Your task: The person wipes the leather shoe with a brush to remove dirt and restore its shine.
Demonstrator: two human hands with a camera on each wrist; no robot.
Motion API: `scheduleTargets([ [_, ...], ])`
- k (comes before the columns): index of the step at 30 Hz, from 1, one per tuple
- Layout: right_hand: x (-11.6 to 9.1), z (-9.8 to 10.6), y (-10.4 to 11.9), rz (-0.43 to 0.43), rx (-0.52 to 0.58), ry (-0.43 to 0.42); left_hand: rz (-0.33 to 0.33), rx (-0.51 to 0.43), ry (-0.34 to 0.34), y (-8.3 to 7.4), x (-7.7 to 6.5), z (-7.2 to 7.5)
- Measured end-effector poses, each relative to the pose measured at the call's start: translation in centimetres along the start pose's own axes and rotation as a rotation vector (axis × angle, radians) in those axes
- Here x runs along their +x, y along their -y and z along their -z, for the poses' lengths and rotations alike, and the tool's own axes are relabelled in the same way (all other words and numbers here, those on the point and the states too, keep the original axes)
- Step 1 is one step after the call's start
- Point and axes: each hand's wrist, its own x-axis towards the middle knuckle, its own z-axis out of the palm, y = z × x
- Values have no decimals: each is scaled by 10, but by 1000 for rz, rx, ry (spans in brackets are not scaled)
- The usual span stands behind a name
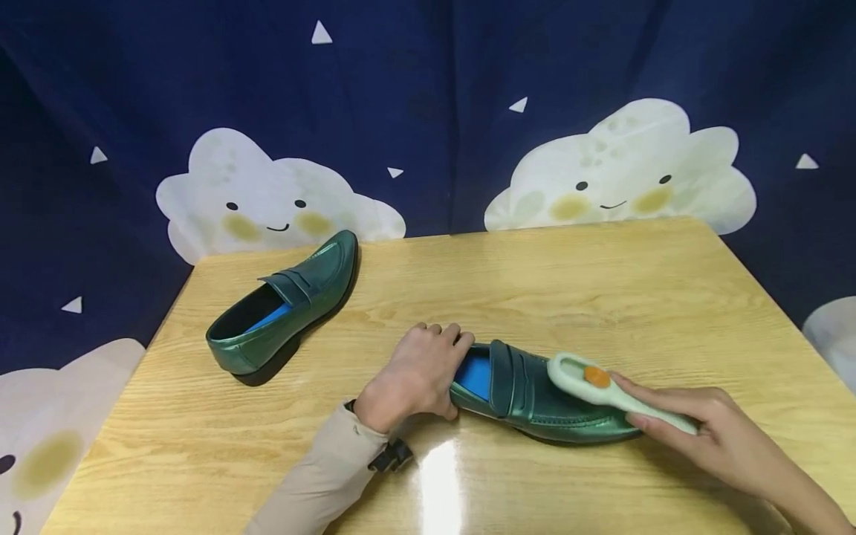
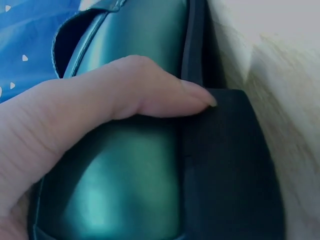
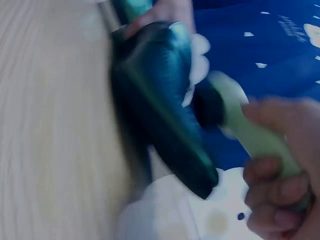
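A metallic green loafer (image 1: 558,420) with a blue insole lies on the table, toe toward the right. My left hand (image 1: 417,371) grips it around the heel. In the left wrist view the thumb (image 2: 135,87) lies across the green side, its tip at the black heel block (image 2: 235,150). My right hand (image 1: 722,435) holds a pale green brush (image 1: 625,401) with an orange button (image 1: 597,377) by its handle. The brush head overlaps the loafer's upper. Dark bristles (image 3: 207,105) face the shoe in the right wrist view, which is blurred.
A matching green loafer (image 1: 321,297) stands at the back left of the wooden table (image 1: 568,275), toe pointing away. Behind the table hangs a dark blue cloth (image 1: 428,96) printed with smiling clouds and small white triangles.
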Motion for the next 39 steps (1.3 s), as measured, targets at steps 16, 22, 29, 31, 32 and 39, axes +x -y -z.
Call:
scheduleTargets([
  [16,10,-3,-4,-50,-159,-80,-9,-14,-59,1,-1,-1],
  [22,2,-2,3,23,-135,-4,-26,-1,-77,-2,-3,-2],
  [29,4,1,5,3,-161,-81,7,-29,-76,1,-5,-3],
  [31,6,-1,3,-31,-233,-116,9,-29,-79,-1,-5,-3],
  [32,5,-1,4,-57,-274,-108,10,-26,-84,-2,-5,-4],
  [39,-1,-1,11,19,-183,-35,9,-18,-99,-5,-6,-3],
])
